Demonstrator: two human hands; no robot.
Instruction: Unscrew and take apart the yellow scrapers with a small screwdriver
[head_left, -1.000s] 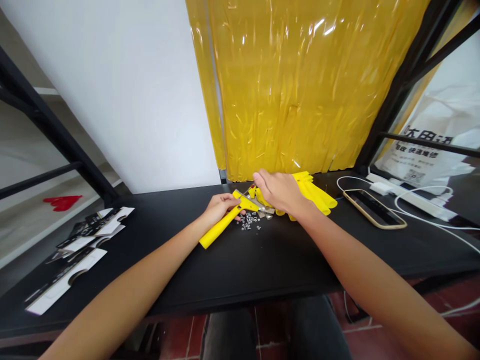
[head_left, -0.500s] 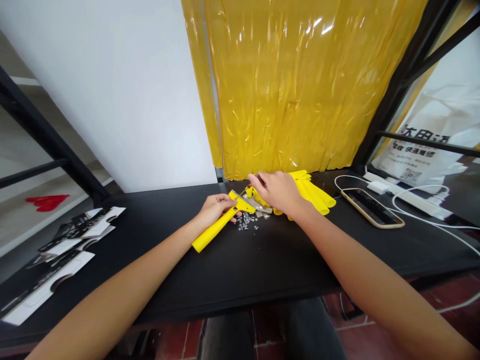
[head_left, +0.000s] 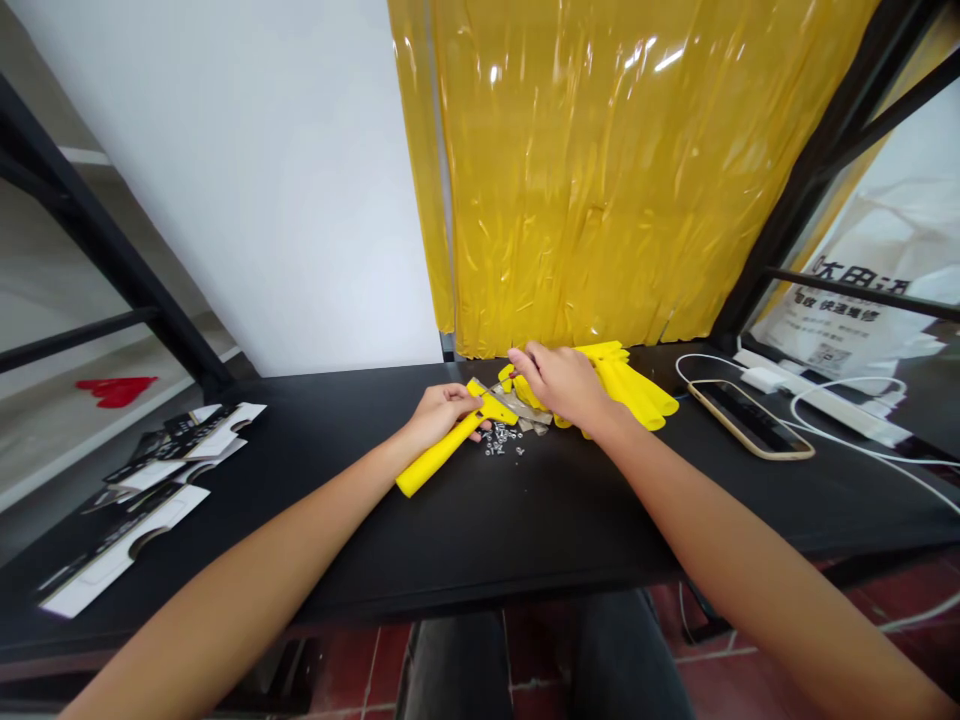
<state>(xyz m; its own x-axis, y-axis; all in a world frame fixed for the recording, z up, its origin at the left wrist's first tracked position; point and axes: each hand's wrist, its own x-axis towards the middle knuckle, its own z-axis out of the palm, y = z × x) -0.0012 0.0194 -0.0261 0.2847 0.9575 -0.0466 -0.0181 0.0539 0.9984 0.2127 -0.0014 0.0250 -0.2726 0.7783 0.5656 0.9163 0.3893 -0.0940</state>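
My left hand [head_left: 444, 416] is closed around a yellow plastic handle [head_left: 433, 462] with a wider, flared head. My right hand [head_left: 561, 384] is closed on a thin-shafted screwdriver [head_left: 493, 386]; its grip is mostly hidden in the fingers. The shaft slants down to the flared head, near my left fingertips. Just in front of the head lies a loose pile of small screws and nuts [head_left: 498, 440]. Flat metal pieces [head_left: 534, 420] lie between the hands. Several more yellow handles [head_left: 636, 392] are heaped behind and beside my right hand.
A phone [head_left: 750, 418] lies at the right, near a white power strip [head_left: 847, 400] and white cables. Black-and-white cardboard pieces [head_left: 161, 520] are spread at the left. A white panel [head_left: 300, 200] and yellow plastic sheeting [head_left: 585, 200] stand behind the black table [head_left: 540, 540].
The whole view has shifted slightly, so the scene sits a little further right. Both hands keep their hold, with the screwdriver still at the handle's head.
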